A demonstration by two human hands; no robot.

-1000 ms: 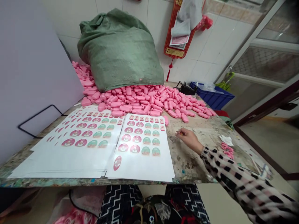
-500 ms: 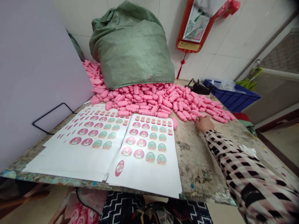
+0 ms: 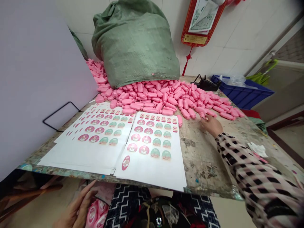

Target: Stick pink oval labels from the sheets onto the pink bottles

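Observation:
My right hand (image 3: 211, 125) reaches across the worn table (image 3: 201, 161) to the near edge of a big pile of pink plastic pieces (image 3: 161, 95). Its fingers are curled round one pink piece (image 3: 203, 116) at their tips. My left hand (image 3: 76, 207) is low at the bottom left, below the table edge, with fingers stretched out and nothing in it. It lies beside a bag of pink labelled pieces (image 3: 95, 213). A sheet of round pink and green stickers (image 3: 152, 148) lies in front of me, with a stack of like sheets (image 3: 99, 139) to its left.
A bulging green sack (image 3: 135, 44) stands behind the pile against the tiled wall. A blue crate (image 3: 244, 93) and a black object (image 3: 205, 84) sit at the back right. A white panel (image 3: 35, 79) lines the left side. White scraps (image 3: 257, 148) lie at the right.
My right hand has moved from the bare table up to the pile's edge and closed on a pink piece. My left hand has come into view at the bottom left.

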